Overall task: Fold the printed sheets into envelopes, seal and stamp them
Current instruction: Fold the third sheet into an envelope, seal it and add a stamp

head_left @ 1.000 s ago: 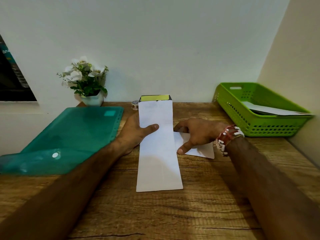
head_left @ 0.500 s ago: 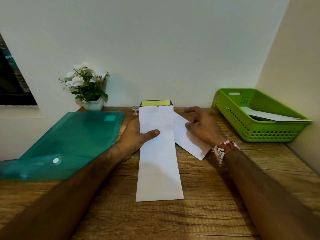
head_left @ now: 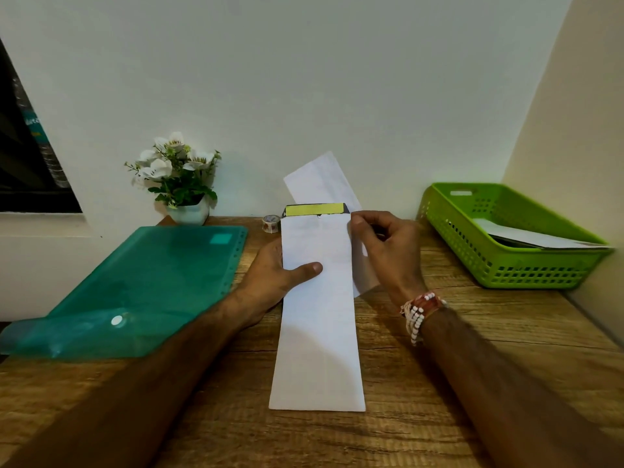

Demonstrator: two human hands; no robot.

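Note:
A long white envelope (head_left: 317, 332) lies lengthwise on the wooden desk (head_left: 422, 400), its far end toward the wall. My left hand (head_left: 277, 278) grips its left edge, thumb on top. My right hand (head_left: 388, 251) pinches a folded white sheet (head_left: 320, 180) and holds it lifted and tilted beside the envelope's far right corner; its upper end stands above a small box with a yellow top (head_left: 314, 209), its lower end shows below my hand. A small roll of tape (head_left: 271, 223) sits to the left of that box.
A teal plastic folder (head_left: 141, 285) lies at the left. A white pot of flowers (head_left: 179, 177) stands by the wall. A green basket (head_left: 506, 251) holding papers sits at the right, close to the side wall.
My right hand has raised the folded sheet off the desk and swung its far end up toward the wall, next to the envelope's far end. My left hand has kept its hold.

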